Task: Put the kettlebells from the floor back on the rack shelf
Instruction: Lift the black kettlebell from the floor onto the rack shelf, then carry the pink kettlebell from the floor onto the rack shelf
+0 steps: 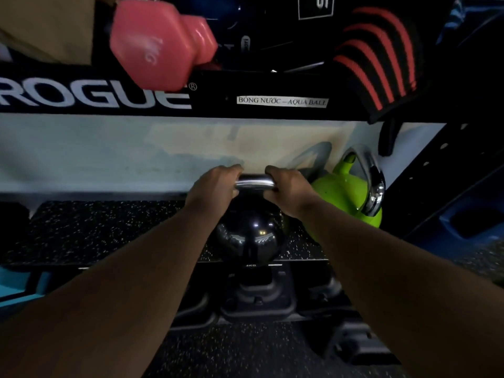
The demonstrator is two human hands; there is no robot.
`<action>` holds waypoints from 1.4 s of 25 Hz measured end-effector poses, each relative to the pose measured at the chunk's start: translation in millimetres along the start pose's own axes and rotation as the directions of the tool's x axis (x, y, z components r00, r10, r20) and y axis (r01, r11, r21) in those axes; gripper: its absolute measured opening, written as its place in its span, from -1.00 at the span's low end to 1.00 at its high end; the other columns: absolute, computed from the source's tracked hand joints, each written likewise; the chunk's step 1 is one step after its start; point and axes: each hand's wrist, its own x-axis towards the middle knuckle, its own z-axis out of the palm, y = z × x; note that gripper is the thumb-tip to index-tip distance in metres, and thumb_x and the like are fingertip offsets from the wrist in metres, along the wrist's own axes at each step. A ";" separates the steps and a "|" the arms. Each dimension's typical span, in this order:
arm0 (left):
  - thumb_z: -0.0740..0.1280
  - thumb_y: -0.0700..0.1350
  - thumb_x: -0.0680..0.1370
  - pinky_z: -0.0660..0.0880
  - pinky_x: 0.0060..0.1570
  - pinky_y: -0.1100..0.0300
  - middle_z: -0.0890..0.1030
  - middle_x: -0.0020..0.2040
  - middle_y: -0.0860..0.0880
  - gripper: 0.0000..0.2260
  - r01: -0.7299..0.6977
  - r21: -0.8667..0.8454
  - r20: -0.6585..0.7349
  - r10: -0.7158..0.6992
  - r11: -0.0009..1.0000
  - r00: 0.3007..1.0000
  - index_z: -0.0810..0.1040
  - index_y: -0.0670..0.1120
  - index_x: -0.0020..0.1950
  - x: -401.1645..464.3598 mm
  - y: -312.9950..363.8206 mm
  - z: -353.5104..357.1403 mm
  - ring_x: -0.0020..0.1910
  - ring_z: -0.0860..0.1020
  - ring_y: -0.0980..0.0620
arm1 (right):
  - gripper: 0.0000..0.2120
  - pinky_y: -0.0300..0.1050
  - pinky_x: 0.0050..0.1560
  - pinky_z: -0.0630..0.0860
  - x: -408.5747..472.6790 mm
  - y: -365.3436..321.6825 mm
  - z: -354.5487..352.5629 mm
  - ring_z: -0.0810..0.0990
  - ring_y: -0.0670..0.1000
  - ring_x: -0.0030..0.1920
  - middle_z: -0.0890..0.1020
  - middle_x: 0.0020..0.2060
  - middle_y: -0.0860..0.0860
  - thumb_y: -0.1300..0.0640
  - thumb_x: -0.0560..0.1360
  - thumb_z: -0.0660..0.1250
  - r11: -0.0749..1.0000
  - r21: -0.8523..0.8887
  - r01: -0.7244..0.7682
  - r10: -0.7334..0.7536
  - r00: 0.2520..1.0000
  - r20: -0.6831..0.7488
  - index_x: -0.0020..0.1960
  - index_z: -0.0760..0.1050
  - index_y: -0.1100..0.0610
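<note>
Kettlebells are the matter here, and in the head view the black kettlebell (249, 238) is glossy and round, with a chrome handle across its top and small light reflections on its body. Both hands are wrapped around that handle: the left hand (211, 186) grips its left end and the right hand (290, 186) its right end, fingers curled fully over the bar, with a short stretch of chrome bare between them. The bell sits at the front edge of the rack shelf (109, 230), a speckled black rubber surface; whether its base rests on the shelf or hangs just above it cannot be told. Just beside it to the right, a green kettlebell (343, 192) with a chrome handle stands on the same shelf. The shelf to the left of the black bell is bare. Above, a black beam (212, 105) marked ROGUE carries a white label (282, 101), and a pink dumbbell (161, 42) lies on the upper level. Below the shelf edge, dark weights (259, 298) sit on the floor.
</note>
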 end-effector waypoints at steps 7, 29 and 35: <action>0.44 -0.19 0.47 0.47 -0.25 0.10 0.60 -0.13 -0.07 -0.72 0.020 0.012 -0.020 -0.020 1.000 1.000 0.51 -0.08 0.15 2.5 -7.9 5.1 -0.20 0.54 -0.05 | -0.78 -0.16 -0.24 0.26 1.8 3.2 2.1 0.57 0.17 -0.16 0.62 -0.18 0.17 0.17 0.42 0.41 1.000 0.019 -0.017 0.017 1.000 -0.006 -0.01 0.45 0.23; 0.41 -0.05 0.48 0.46 0.18 0.00 0.50 0.24 -0.05 -0.62 0.235 -0.034 0.078 -0.231 0.971 0.970 0.45 0.00 0.27 -200.8 -62.0 -107.9 0.20 0.48 -0.04 | -0.59 0.14 0.24 0.37 -105.7 -139.7 16.2 0.44 0.22 0.24 0.53 0.18 0.10 -0.13 0.47 0.23 0.932 -0.174 0.319 -0.318 0.947 0.033 0.27 0.41 -0.01; 0.41 -0.06 0.48 0.51 0.12 0.01 0.53 0.17 -0.02 -0.72 0.300 0.042 0.167 -0.303 0.953 0.938 0.50 0.03 0.17 -349.4 -108.7 -109.4 0.12 0.53 -0.02 | -0.67 0.11 0.17 0.41 -177.2 -228.5 107.2 0.46 0.16 0.19 0.55 0.15 0.08 -0.08 0.56 0.21 0.886 -0.025 0.463 -0.448 0.868 0.214 0.27 0.42 0.01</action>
